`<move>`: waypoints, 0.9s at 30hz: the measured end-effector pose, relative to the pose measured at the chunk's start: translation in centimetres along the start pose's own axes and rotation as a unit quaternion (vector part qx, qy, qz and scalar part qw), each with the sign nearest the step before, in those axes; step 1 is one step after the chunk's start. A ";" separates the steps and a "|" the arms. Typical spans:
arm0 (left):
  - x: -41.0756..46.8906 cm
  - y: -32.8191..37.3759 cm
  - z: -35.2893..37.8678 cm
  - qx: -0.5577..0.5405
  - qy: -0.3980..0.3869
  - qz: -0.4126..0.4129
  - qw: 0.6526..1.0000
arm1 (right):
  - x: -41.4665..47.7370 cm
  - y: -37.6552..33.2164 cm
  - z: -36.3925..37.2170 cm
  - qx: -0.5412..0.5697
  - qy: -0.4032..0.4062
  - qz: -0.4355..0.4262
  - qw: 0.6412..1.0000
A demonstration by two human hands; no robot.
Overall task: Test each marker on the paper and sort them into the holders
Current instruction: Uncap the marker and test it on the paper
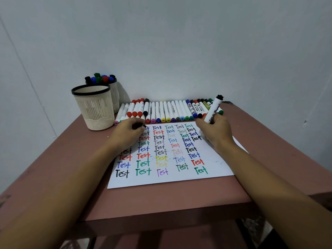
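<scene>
Head view: right hand [214, 131] is gripping a black marker [213, 109], writing near the paper's [170, 178] far-right corner. Left hand [128, 132] is resting on its far-left part, fingers curling round what's prob. the cap [142, 125]. Sheet's filling w/ "Test" words, yet only the rear holder [115, 94] beyond the paper's far-left corner is showing markers. The front holder [95, 108] is showing none and a long row [167, 110] is lying along the far edge, so sorting's prob. far from done. The nib, the words under the left hand and the front holder's bottom are staying hidden.
</scene>
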State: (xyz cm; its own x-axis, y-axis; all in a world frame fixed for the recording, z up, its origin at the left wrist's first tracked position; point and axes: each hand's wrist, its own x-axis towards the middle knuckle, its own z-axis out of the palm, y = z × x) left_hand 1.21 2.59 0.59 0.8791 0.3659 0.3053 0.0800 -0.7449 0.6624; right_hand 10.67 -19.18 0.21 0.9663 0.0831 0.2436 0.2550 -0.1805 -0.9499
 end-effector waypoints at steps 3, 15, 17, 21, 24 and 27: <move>-0.2 0.3 -0.1 0.018 0.000 0.017 1.000 | -0.2 -0.2 -0.1 0.002 0.003 -0.007 1.000; -1.4 2.2 0.6 -0.085 -0.012 0.077 0.993 | -1.1 -2.2 0.6 0.306 -0.148 0.056 0.939; -1.6 2.7 0.8 -0.123 -0.023 0.069 0.990 | -1.5 -2.3 0.8 0.310 -0.183 0.050 0.932; -1.9 3.3 1.2 -0.144 -0.051 0.074 0.985 | -1.7 -2.3 1.2 0.312 -0.213 0.040 0.925; -1.9 3.5 1.4 -0.147 -0.062 0.090 0.983 | -1.6 -2.2 1.4 0.316 -0.216 0.034 0.923; -1.9 3.6 1.5 -0.158 -0.061 0.105 0.980 | -1.6 -2.1 1.7 0.295 -0.235 0.025 0.926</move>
State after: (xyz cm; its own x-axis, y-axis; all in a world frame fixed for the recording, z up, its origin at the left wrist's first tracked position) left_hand 0.50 -1.67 1.34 0.9121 0.1390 0.3858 -0.2410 -0.5795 0.7785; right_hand 8.50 -17.32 1.48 0.8189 0.5318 0.2158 0.0124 0.3596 -0.9330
